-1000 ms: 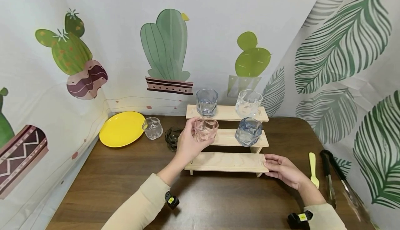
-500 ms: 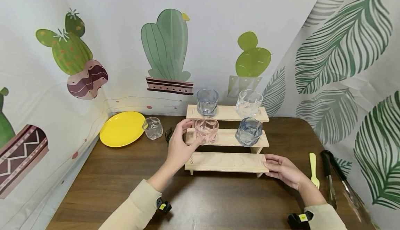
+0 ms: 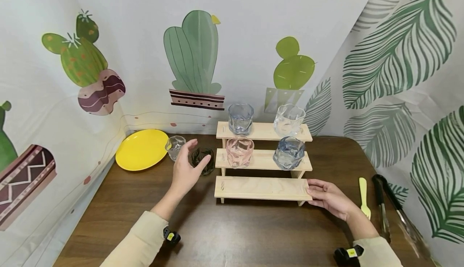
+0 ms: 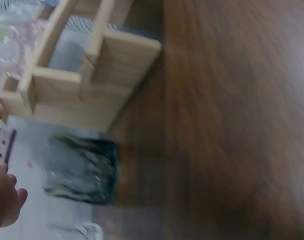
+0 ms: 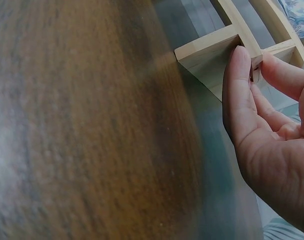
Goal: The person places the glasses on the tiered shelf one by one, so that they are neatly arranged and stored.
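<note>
My left hand (image 3: pixel 185 174) holds nothing, its fingers and thumb spread beside a dark smoky glass (image 3: pixel 199 155) on the table; that hand partly covers the glass in the head view. At the right end of the lowest step of a three-tier wooden stand (image 3: pixel 261 187), my right hand (image 3: pixel 329 198) pinches the board's edge between thumb and fingers, as the right wrist view shows. A pink glass (image 3: pixel 240 153) stands on the middle step's left, with a blue glass (image 3: pixel 288 153) to its right. The top step bears a grey-blue glass (image 3: pixel 241 119) and a clear glass (image 3: pixel 289 120).
Behind my left hand is another clear glass (image 3: pixel 175 147), close to a yellow plate (image 3: pixel 141 150) at the back left. To the right lie a pale yellow-green fork (image 3: pixel 363 194) and black-handled tongs (image 3: pixel 378 194). Printed curtains (image 3: pixel 246 57) hang behind the table.
My left hand has let go of the pink glass, which stays on the middle step, and has moved left to the dark glass. My right hand keeps its hold on the stand.
</note>
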Motion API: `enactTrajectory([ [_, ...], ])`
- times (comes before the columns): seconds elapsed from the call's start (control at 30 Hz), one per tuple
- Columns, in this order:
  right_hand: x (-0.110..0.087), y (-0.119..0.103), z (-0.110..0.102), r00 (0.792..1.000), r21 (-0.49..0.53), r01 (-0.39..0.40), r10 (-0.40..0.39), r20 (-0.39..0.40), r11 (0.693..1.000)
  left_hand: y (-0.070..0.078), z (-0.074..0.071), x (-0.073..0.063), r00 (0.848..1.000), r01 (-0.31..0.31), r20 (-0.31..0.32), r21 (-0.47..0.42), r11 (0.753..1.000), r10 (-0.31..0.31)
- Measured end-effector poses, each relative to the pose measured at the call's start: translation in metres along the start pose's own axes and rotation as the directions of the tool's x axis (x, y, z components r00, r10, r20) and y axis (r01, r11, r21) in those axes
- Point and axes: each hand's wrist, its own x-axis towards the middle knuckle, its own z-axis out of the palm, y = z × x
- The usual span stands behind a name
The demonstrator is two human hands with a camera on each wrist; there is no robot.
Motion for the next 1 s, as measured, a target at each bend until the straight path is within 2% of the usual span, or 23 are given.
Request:
enactTrajectory([
  [0.13,0.0,0.0,0.0,1.0,-0.002,-0.003,0.003,-0.004,1.0,-0.019,0.002,-0.003,0.997,0.061,0.053,0.041,0.997,-0.063],
  [0.3,0.0,0.0,0.0,1.0,-0.005,-0.006,0.006,-0.009,1.0,-0.035,0.006,-0.004,0.987,0.109,0.108,0.062,0.992,-0.116],
  [0.6,0.002,0.0,0.0,1.0,-0.03,-0.013,0.013,-0.02,0.999,-0.049,0.011,-0.004,0.949,0.215,0.212,0.101,0.971,-0.233],
  [0.7,0.002,0.001,-0.001,1.0,-0.036,-0.012,0.011,-0.018,0.999,-0.053,0.011,-0.004,0.945,0.218,0.224,0.117,0.969,-0.24],
  [1.0,0.0,0.0,0.0,1.0,-0.024,-0.007,0.007,-0.013,1.0,-0.058,0.012,-0.001,0.947,0.197,0.229,0.132,0.971,-0.224],
])
